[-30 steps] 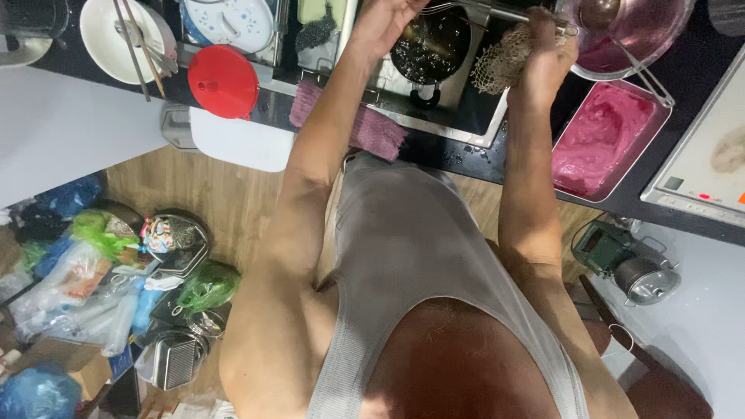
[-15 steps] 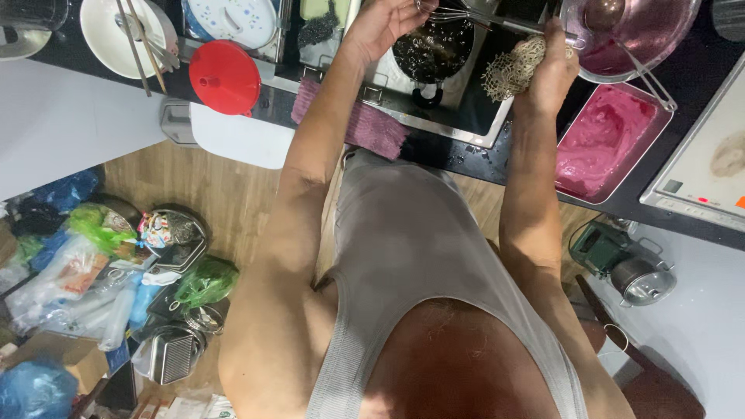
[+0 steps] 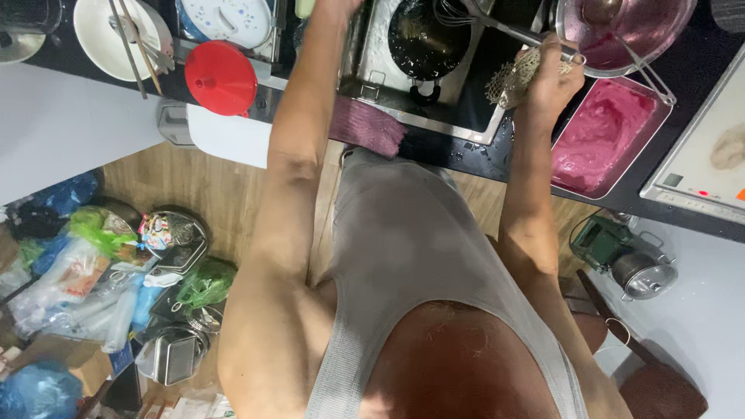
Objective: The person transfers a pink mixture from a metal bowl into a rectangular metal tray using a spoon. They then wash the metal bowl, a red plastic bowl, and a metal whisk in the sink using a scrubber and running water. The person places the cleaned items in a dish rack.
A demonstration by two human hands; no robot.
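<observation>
Your right hand [image 3: 552, 74] sits in the upper right of the frame, its grip closed around a wad of mesh scouring pad [image 3: 512, 76] that bulges out to the left of your fingers. The same hand touches the long metal handle of a whisk [image 3: 497, 27], which runs from the hand up and left over the sink [image 3: 372, 70]. The whisk's wire head lies above a dark round pan [image 3: 423, 43] standing in the sink at top centre.

Your left hand [image 3: 337, 6] is at the top edge, just left of the sink, mostly cut off by the frame; you cannot tell how far its grip is open or whether it holds anything.

Just right of your right hand, a round bowl [image 3: 667, 23] with pink residue rests above a rectangular metal tray [image 3: 660, 132] filled with pink batter. A purple cloth [image 3: 365, 124] hangs over the dark tabletop [image 3: 458, 151] edge below the sink. In the upper left stand a red funnel [image 3: 221, 77] and a white plate with chopsticks [image 3: 116, 35]. Bags and metal pots [image 3: 171, 240] lie on the wooden floor at lower left.
</observation>
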